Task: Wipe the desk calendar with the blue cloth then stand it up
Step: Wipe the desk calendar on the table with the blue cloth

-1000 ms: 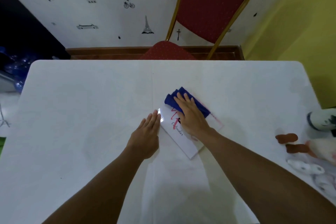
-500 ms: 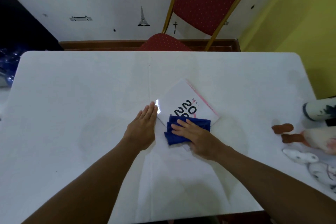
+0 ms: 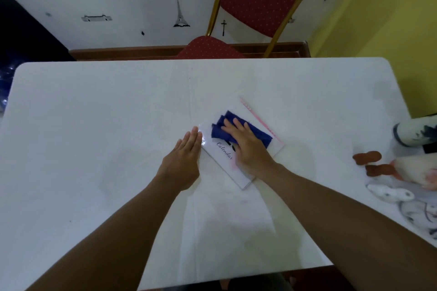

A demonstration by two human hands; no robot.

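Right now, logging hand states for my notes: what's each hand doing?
Left hand: open, flat on the table, fingertips at the desk calendar edge.
Right hand: open, pressing the blue cloth onto the calendar.

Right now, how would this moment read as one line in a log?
step: wiping | right hand pressing folded blue cloth on flat white desk calendar | left hand bracing its edge | not yet stood up

The desk calendar (image 3: 227, 160) lies flat on the white table (image 3: 94, 125), turned at an angle. The right hand (image 3: 248, 146) presses the blue cloth (image 3: 238, 129) onto its far half. The left hand (image 3: 183, 160) rests flat, fingertips (image 3: 197, 133) at the calendar's left edge, perhaps touching. At the right edge lies what may be a plush toy (image 3: 413, 170).
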